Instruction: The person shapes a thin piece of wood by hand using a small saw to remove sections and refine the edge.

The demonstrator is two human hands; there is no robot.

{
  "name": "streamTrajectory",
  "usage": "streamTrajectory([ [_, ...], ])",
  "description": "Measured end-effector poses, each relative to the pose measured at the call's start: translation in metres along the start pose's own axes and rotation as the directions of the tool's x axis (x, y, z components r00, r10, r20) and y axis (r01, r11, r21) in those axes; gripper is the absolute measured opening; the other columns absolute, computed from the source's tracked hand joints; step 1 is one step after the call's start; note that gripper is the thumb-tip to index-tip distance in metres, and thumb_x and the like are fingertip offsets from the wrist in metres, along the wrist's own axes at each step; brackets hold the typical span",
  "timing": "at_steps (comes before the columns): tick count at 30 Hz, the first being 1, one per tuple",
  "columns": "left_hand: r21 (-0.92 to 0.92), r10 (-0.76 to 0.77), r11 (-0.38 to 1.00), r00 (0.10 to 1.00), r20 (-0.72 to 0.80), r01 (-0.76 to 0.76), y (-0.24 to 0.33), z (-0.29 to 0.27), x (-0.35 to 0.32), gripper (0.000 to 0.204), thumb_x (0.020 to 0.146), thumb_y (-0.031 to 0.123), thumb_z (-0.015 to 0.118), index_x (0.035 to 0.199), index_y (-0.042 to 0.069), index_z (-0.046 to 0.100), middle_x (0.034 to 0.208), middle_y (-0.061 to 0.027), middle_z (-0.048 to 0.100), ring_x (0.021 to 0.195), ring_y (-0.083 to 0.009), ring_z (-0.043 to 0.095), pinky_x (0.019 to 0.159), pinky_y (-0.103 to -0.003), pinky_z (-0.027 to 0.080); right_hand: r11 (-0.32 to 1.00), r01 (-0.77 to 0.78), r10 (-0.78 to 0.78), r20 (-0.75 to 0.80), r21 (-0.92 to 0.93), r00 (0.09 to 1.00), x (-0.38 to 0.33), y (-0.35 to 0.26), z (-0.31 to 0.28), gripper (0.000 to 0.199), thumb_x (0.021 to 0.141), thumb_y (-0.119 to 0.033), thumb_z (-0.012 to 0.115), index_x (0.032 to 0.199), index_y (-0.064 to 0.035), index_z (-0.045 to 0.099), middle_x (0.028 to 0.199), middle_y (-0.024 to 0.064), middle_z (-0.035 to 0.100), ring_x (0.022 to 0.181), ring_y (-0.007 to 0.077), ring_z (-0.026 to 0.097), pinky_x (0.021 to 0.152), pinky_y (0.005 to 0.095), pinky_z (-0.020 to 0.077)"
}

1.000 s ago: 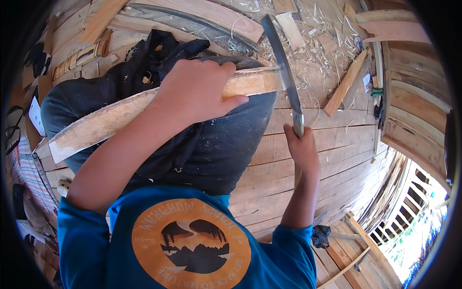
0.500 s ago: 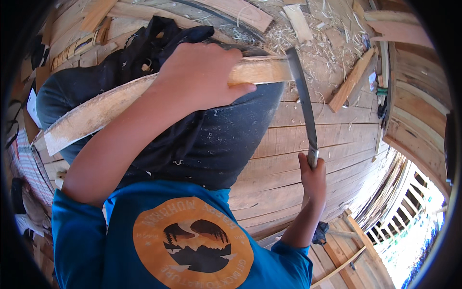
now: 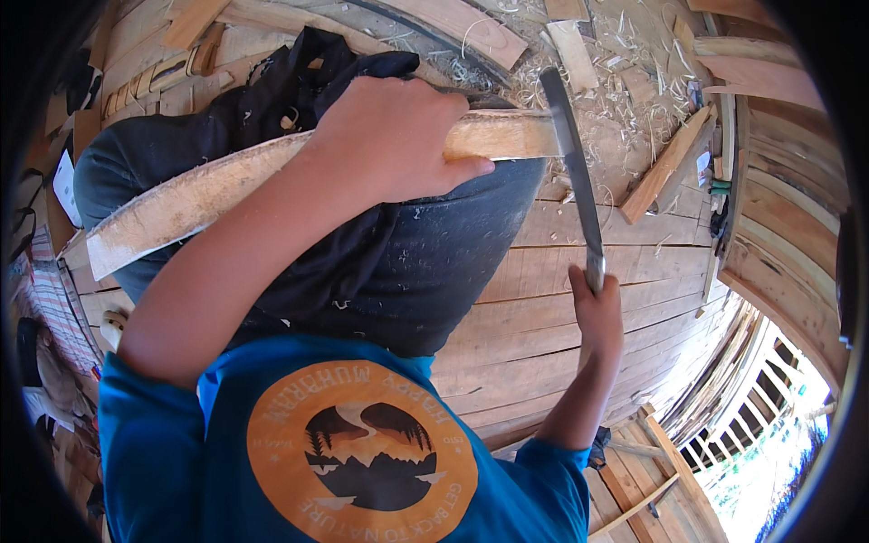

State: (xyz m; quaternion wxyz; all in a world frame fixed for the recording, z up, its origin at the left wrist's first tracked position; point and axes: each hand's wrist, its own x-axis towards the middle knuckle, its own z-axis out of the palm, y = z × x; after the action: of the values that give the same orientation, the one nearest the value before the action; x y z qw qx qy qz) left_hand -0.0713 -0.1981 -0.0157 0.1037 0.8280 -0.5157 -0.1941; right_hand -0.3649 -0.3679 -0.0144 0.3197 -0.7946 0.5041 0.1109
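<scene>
A long, curved piece of pale wood [image 3: 195, 185] lies across my thighs in dark, dust-flecked trousers. My left hand [image 3: 398, 136] is clamped over it near its right end, fingers wrapped round the far side and thumb along the near edge. In my right hand [image 3: 598, 312], low on the right, is the handle of a machete [image 3: 579, 172]. Its long dark blade points away from me and widens toward a blunt tip. The blade stands crosswise at the wood's right end, seeming to touch it. My left forearm covers part of the wood.
Curly shavings [image 3: 625, 136] litter the plank floor [image 3: 543, 299] ahead and to the right. Wood offcuts [image 3: 665, 163] and boards [image 3: 466, 32] lie beyond my knees. A stacked plank wall [image 3: 787, 217] rises at the right. Checked cloth [image 3: 54, 299] lies at the left.
My right hand and the machete have shifted slightly away from me, so more of the blade's tip reaches past the wood. My left hand keeps its grip on the wood.
</scene>
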Motion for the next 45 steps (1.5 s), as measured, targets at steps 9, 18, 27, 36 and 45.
streamTrajectory([
  [9, -0.009, 0.014, 1.000, 0.999, -0.052, -0.014, 0.006, 0.004, -0.005, 0.052, 0.085, 0.055, 0.063, 0.096, 0.004, 0.065, 0.078, -0.0150, 0.068, 0.077, -0.0332, 0.069, 0.069, -0.043, 0.054, 0.998, -0.041, 0.041, -0.002, -0.040, 0.999, 0.008, -0.026, 0.012, 0.045, 0.092, -0.030, 0.065, 0.065, 0.0055, 0.054, 0.052, 0.0138, 0.048, 0.051, 0.0160, 0.045, 0.050, 0.0388, 0.0382],
  [18, -0.047, 0.019, 0.999, 1.000, 0.008, -0.019, 0.003, -0.001, 0.000, 0.053, 0.084, 0.056, 0.062, 0.095, 0.005, 0.065, 0.079, -0.0150, 0.068, 0.079, -0.0327, 0.069, 0.069, -0.043, 0.055, 0.999, 0.030, -0.031, 0.058, 0.026, 0.998, 0.044, -0.045, 0.014, 0.046, 0.093, -0.028, 0.064, 0.062, 0.0037, 0.051, 0.051, 0.0084, 0.046, 0.051, 0.0143, 0.042, 0.049, 0.0388, 0.0358],
  [27, -0.025, 0.007, 1.000, 1.000, 0.006, -0.007, 0.003, -0.001, -0.001, 0.053, 0.084, 0.056, 0.063, 0.096, 0.005, 0.066, 0.081, -0.0150, 0.069, 0.080, -0.0320, 0.069, 0.071, -0.043, 0.055, 0.995, -0.096, 0.096, -0.004, -0.041, 0.995, -0.009, -0.003, -0.002, 0.044, 0.094, -0.027, 0.063, 0.064, 0.0037, 0.053, 0.050, 0.0084, 0.044, 0.050, 0.0138, 0.038, 0.048, 0.0374, 0.0346],
  [36, 0.000, 0.003, 1.000, 1.000, -0.019, -0.003, 0.008, 0.004, -0.005, 0.055, 0.084, 0.056, 0.063, 0.100, 0.004, 0.066, 0.081, -0.0153, 0.069, 0.080, -0.0325, 0.069, 0.071, -0.043, 0.055, 1.000, 0.011, -0.011, -0.005, -0.010, 1.000, 0.028, -0.051, 0.021, 0.046, 0.092, -0.029, 0.064, 0.065, 0.0059, 0.054, 0.052, 0.0167, 0.050, 0.049, 0.0197, 0.048, 0.051, 0.0412, 0.0391],
  [45, -0.035, -0.038, 0.999, 0.999, -0.024, 0.037, -0.003, 0.006, 0.000, 0.053, 0.084, 0.057, 0.062, 0.097, 0.006, 0.067, 0.082, -0.0159, 0.069, 0.082, -0.0335, 0.069, 0.072, -0.043, 0.055, 0.999, -0.042, 0.044, 0.061, -0.028, 0.997, 0.008, -0.021, 0.004, 0.044, 0.093, -0.026, 0.064, 0.064, 0.0041, 0.053, 0.051, 0.0105, 0.049, 0.049, 0.0183, 0.042, 0.049, 0.0396, 0.0362],
])
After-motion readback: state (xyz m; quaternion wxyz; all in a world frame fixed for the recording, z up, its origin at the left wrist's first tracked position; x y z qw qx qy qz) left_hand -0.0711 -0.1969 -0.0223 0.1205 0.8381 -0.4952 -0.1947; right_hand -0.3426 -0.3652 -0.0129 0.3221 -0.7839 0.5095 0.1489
